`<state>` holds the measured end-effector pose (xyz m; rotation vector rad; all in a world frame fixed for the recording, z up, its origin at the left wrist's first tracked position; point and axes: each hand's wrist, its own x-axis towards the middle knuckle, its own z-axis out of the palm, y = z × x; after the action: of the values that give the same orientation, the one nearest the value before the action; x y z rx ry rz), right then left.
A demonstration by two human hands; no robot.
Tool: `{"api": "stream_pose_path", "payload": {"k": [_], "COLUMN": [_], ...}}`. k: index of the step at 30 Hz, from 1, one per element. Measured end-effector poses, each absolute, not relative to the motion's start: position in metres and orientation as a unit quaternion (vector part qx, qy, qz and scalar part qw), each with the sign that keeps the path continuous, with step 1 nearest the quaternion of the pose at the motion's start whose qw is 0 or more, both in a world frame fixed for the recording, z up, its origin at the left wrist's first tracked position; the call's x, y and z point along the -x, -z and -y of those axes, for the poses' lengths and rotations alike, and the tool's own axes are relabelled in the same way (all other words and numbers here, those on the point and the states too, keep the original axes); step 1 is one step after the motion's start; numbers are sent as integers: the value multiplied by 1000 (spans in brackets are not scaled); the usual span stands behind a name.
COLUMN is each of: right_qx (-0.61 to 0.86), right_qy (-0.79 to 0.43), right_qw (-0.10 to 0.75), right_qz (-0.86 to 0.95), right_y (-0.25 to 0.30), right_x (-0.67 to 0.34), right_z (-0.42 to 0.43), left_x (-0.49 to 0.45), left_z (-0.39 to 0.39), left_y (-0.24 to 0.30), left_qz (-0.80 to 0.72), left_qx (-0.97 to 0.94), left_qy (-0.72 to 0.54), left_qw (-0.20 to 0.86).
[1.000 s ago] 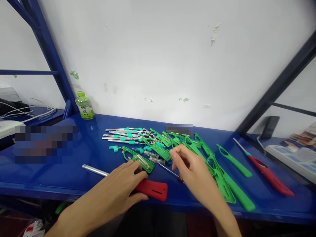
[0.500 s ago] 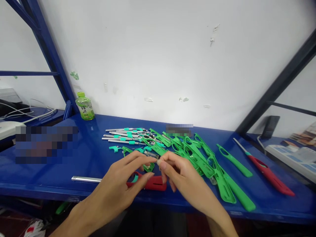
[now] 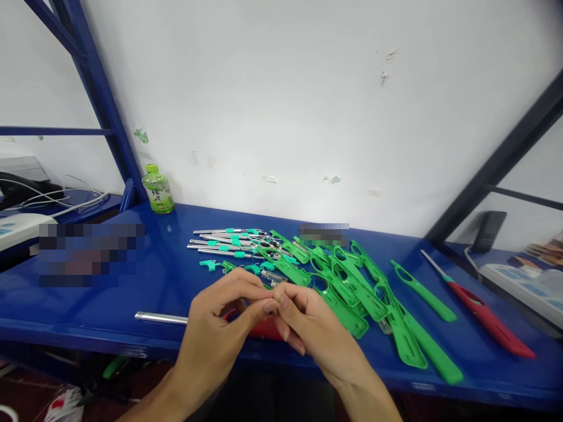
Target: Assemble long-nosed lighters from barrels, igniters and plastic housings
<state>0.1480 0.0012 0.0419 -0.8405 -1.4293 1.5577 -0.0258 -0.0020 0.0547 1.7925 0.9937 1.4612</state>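
Above our blue table [image 3: 167, 272], our left hand [image 3: 217, 319] and right hand [image 3: 314, 322] met in narrow pinches, on what we could not tell, over the near red lighter [image 3: 265, 329], with green casings [image 3: 398, 340] lying to the right.

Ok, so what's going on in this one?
A person's left hand and right hand meet at the fingertips above a blue table; whether they pinch something small can't be told. A red long-nosed lighter lies partly hidden by the hands. Metal lighter tubes with teal clips and a pile of green lighter shells lie beyond; another red lighter lies farther right.
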Motion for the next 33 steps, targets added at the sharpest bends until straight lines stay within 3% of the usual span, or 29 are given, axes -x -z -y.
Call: {"api": "stream_pose_path", "payload": {"k": [4, 9, 12, 25, 33], "right_qx": [385, 621, 675, 709, 634], "right_qy": [-563, -220, -132, -58, -191], "right_qw": [420, 326, 256, 79, 180], "right_qz": [599, 678, 679, 698, 728], "right_y": [-48, -59, -57, -50, -72], "right_x": [-152, -193, -217, -212, -230], "right_z": [1, 4, 4, 12, 33], "left_x": [25, 26, 24, 16, 18], "left_z": [1, -2, -3, -8, -14], "left_y": [-55, -57, -55, -39, -31], "left_qz": [-384, -404, -403, -405, -379], "left_qx": [-674, -631, -639, -698, -744], "left_qy": [-563, -541, -525, -456, -471], "left_qw": [286, 381, 391, 375, 285]}}
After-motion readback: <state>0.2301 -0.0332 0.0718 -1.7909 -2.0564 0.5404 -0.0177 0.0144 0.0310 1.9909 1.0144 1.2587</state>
